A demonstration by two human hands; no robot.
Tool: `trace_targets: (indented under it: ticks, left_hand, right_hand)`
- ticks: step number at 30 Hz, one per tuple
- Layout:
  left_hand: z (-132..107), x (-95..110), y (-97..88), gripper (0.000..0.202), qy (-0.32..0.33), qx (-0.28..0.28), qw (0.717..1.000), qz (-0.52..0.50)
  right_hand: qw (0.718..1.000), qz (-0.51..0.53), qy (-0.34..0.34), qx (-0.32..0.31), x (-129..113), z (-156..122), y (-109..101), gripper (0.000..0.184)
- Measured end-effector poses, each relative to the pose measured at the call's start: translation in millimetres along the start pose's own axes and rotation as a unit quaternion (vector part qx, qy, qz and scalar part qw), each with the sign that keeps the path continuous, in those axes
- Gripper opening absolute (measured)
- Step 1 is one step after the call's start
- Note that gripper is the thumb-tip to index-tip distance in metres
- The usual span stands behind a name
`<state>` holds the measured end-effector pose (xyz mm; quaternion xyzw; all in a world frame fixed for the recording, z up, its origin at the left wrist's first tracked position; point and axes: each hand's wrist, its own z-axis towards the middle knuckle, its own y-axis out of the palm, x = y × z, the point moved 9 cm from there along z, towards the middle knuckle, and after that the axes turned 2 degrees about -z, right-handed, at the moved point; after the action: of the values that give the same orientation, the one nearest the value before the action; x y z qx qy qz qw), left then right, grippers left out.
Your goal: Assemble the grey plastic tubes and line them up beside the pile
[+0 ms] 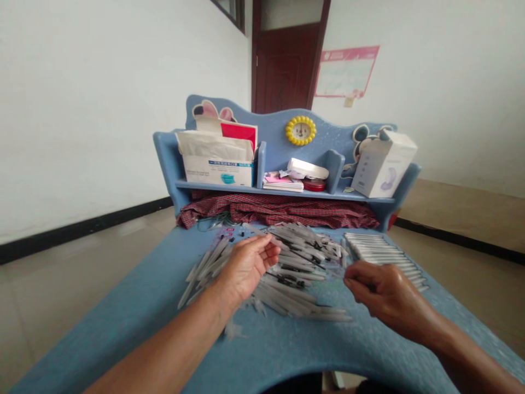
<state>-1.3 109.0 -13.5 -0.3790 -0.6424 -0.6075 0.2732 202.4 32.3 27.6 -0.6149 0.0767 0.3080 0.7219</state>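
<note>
Soft, dull light in here; glare spots the knuckles of the right hand (381, 295), and tubes (287, 301) beside the left hand (250, 265) blur.

The tubes (283, 298) are whitish, the desk (135, 323) blue, the cloth (287, 210) checked dark red.

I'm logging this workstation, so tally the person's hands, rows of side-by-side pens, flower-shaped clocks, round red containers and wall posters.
Hands: 2 (left hand, right hand)
Row of pens: 1
Flower-shaped clock: 1
Round red container: 1
Wall poster: 1
Total: 6
</note>
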Motion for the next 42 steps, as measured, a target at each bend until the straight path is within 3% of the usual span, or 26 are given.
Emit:
trace_targets:
  ticks: [12,19,23,27,34,42]
  left_hand:
    - [-8.2,-14.6,18.6,0.009,-0.066,-0.068,0.995,-0.014]
    - [-11.2,-16.6,23.5,0.013,-0.084,-0.088,0.992,-0.041]
    - [-10.6,-12.7,23.2,0.014,-0.074,-0.084,0.992,-0.052]
    - [-7.5,-8.3,20.1,0.017,-0.056,-0.066,0.994,-0.065]
    - [-5.7,-7.7,19.2,0.017,-0.052,-0.068,0.994,-0.067]
    - [-8.4,-5.5,21.4,0.016,-0.047,-0.079,0.994,-0.057]
  right_hand:
    - [0.992,-0.031,-0.116,0.049,-47.7,32.7,7.3,0.021]
    - [0.988,-0.026,-0.125,0.083,-55.2,49.7,9.9,0.027]
    - [0.991,-0.022,-0.126,0.038,-49.1,49.6,16.5,0.027]
    - [0.986,-0.106,-0.123,-0.039,-39.0,49.6,39.3,0.021]
    - [0.933,-0.293,-0.172,-0.117,-49.1,54.4,77.3,0.026]
    - [0.923,-0.316,-0.158,-0.152,-46.8,64.5,87.6,0.029]
